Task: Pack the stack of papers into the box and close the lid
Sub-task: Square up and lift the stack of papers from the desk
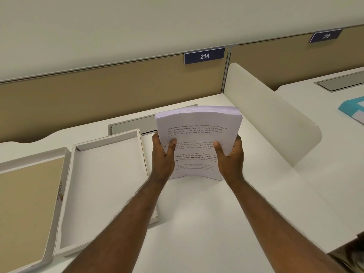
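A thick stack of printed papers stands nearly upright on its lower edge on the white desk, slightly bowed. My left hand grips its left side and my right hand grips its right side, thumbs on the front page. To the left lies an open white box tray, shallow and with nothing in it. Further left lies a second shallow tray with a tan inside and a printed side wall; which one is the lid I cannot tell.
A cream curved divider stands to the right of the stack. A grey cable flap sits behind the box. A tan partition with plates 214 and 215 closes the back. A teal and white item lies on the neighbouring desk.
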{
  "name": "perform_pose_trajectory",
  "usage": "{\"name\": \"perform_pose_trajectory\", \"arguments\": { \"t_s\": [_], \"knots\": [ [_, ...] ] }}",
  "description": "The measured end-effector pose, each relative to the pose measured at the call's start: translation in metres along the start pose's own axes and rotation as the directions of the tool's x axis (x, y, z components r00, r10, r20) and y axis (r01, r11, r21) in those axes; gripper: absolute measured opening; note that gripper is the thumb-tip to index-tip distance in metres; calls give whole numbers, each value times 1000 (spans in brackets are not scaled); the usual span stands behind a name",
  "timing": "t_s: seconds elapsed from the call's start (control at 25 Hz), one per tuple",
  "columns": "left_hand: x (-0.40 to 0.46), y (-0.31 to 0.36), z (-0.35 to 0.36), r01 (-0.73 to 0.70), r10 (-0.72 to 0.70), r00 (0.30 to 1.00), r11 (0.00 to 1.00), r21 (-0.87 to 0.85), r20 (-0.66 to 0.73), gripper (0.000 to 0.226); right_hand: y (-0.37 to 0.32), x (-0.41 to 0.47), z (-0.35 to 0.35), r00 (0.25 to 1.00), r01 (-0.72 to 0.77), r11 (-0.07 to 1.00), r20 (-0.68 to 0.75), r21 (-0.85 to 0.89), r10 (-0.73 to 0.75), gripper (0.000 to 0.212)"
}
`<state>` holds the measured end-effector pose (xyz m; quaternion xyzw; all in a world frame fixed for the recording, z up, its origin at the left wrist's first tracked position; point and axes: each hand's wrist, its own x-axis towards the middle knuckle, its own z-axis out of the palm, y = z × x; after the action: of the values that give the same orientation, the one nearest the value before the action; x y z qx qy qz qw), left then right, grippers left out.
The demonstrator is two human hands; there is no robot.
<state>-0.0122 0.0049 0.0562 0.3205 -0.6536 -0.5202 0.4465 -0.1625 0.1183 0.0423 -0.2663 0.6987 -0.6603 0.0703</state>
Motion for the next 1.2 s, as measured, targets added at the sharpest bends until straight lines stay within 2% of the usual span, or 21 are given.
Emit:
{"name": "perform_pose_trajectory", "arguments": {
  "t_s": [0.12, 0.28, 0.6, 0.8, 1.0, 1.2],
  "knots": [
    [6, 9, -1, -32, 32, 999, 998, -55, -7, 49, -16, 11, -2, 1000, 24, 1000, -10, 17, -24, 60],
    [9, 9, 0, -30, 29, 1000, 998, -52, -8, 51, -19, 15, 1, 999, 9, 1000, 34, -18, -8, 55],
    [2, -27, -18, 50, -81, 990, 965, 259, 112, 22, 25, 4, -8, 986, -14, 971, 159, -237, 53, 33],
    [6, -22, -23, 52, -90, 991, 942, 331, 101, 13, 19, 15, -10, 985, 13, 952, 170, -305, 41, 25],
    [26, 6, -37, 22, -35, 999, 887, 461, 20, 25, -13, 39, 4, 978, 82, 922, 208, -379, -2, 25],
    [28, 23, -87, 146, -98, 988, 848, 509, -120, 29, -45, 38, 51, 927, 72, 919, 366, -387, 82, 26]
  ]
}}
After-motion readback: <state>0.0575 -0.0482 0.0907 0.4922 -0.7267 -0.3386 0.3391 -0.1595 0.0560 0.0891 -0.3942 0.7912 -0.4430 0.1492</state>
